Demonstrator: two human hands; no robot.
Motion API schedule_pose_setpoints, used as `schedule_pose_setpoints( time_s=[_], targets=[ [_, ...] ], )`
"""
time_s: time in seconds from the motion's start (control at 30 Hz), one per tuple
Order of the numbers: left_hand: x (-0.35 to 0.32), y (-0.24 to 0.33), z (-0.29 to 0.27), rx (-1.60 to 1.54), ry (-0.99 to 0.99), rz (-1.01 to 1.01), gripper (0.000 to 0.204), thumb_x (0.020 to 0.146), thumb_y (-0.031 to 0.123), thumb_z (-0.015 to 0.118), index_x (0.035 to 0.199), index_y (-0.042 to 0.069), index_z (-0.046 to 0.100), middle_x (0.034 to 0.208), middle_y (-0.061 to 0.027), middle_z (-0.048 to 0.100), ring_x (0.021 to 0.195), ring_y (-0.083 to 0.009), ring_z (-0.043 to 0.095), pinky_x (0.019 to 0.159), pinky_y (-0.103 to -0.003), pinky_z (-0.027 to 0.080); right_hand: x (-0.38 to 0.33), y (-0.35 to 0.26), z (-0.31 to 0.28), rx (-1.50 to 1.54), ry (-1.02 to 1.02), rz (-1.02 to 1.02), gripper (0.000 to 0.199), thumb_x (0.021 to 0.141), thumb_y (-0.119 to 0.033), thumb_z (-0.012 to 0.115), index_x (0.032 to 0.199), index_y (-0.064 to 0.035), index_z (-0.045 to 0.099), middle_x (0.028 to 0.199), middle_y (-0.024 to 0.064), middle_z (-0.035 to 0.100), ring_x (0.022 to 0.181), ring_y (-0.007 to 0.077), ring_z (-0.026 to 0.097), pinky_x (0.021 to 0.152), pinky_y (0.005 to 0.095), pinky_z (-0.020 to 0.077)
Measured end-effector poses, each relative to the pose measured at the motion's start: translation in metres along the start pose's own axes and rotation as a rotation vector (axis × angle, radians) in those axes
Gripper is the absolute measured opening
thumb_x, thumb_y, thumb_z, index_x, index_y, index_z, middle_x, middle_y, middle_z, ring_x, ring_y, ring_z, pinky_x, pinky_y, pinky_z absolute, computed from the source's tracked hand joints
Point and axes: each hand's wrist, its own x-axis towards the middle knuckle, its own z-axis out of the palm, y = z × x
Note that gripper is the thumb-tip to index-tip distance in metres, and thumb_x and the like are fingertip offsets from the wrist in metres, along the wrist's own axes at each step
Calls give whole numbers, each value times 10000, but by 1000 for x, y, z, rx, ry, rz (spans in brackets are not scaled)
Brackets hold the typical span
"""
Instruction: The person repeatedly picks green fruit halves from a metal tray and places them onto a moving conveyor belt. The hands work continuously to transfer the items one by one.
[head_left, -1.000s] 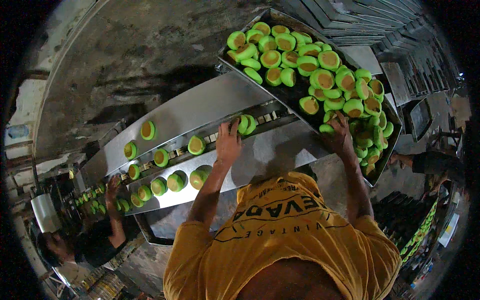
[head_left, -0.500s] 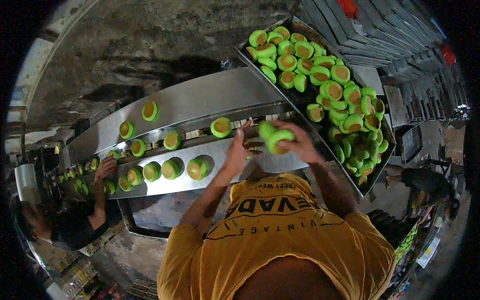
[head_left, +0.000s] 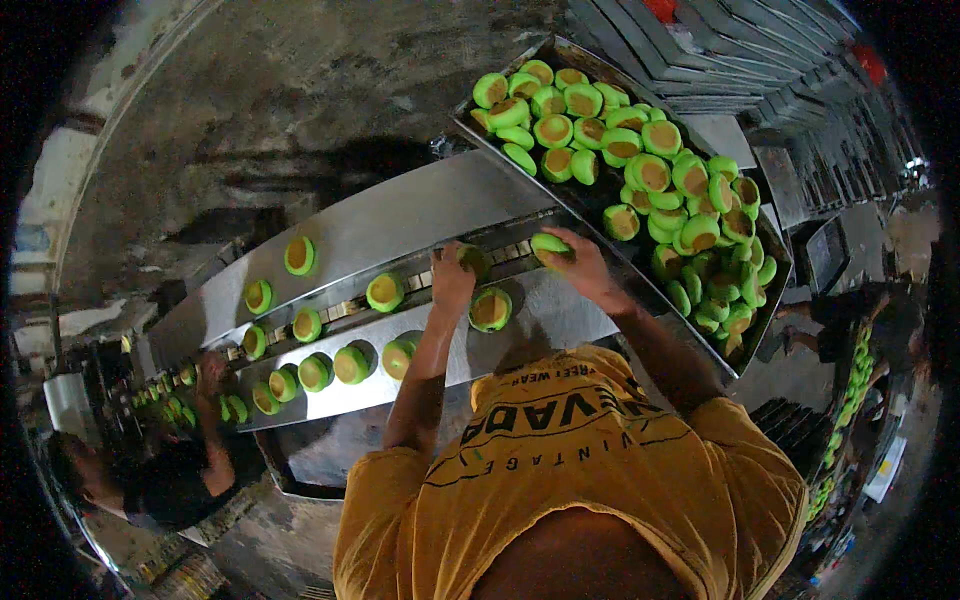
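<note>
A person in a yellow shirt [head_left: 570,470] is standing at a metal work line, seen from above, with their face staying out of view. The right hand [head_left: 585,268] is holding a green bun [head_left: 549,246] above the slatted belt [head_left: 518,252], with thumb and fingers closing narrowly on it; the palm is hiding part of the bun. The left hand [head_left: 452,285] is bending over the belt, its fingertips lying against a shadowed bun [head_left: 474,263]; the hand is covering one side, so whether the fingers are gripping or only touching, I cannot tell. A loose bun [head_left: 490,310] is lying brown face up on the near ledge [head_left: 560,312], between the two forearms. Leftward, a row of buns [head_left: 350,365] is lining that ledge, more are sitting along the belt, and two are resting on the far ledge [head_left: 400,212]. At upper right, a dark tray [head_left: 590,200] is holding a heap of buns [head_left: 650,172], many overlapping and too hidden to count. A co-worker [head_left: 165,490] is showing dimly at left, the hand blurring into shadow; another person [head_left: 850,310] is barely showing at right.
</note>
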Motion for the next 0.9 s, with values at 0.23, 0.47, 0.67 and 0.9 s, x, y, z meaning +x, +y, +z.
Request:
schedule_pose_setpoints(
  time_s=[0.23,0.47,0.67,0.9],
  targets=[
    [-19,46,-73,108,151,-215,410,805,40,630,1214,37,623,1246,-238,565,1193,-421,517,986,-452,471,-3,18,20,-648,141,-303,331,869,-197,590,1189,-182,676,1001,128,701,870,339,677,769,484,544],
    [-19,103,-100,-136,-208,-85,464,805,126,701,1255,65,604,1365,-175,518,1256,-404,482,1026,-468,439,16,62,-107,-874,323,-174,278,796,-129,638,1062,-54,672,1068,173,646,937,359,637,751,476,533],
    [-48,126,-107,148,-603,221,703,760,87,678,1422,214,479,1474,-136,415,1312,-388,438,1036,-488,441,17,24,-126,-1008,71,-113,514,716,-169,723,1184,-6,585,1124,182,540,1034,404,567,869,528,470],
    [-61,128,-108,108,-499,100,706,750,123,687,1410,51,445,1383,-271,373,1223,-443,467,995,-509,458,53,33,-178,-989,563,-210,655,706,-130,786,1277,-64,472,1210,190,547,1163,404,510,1108,550,326]
  ],
)
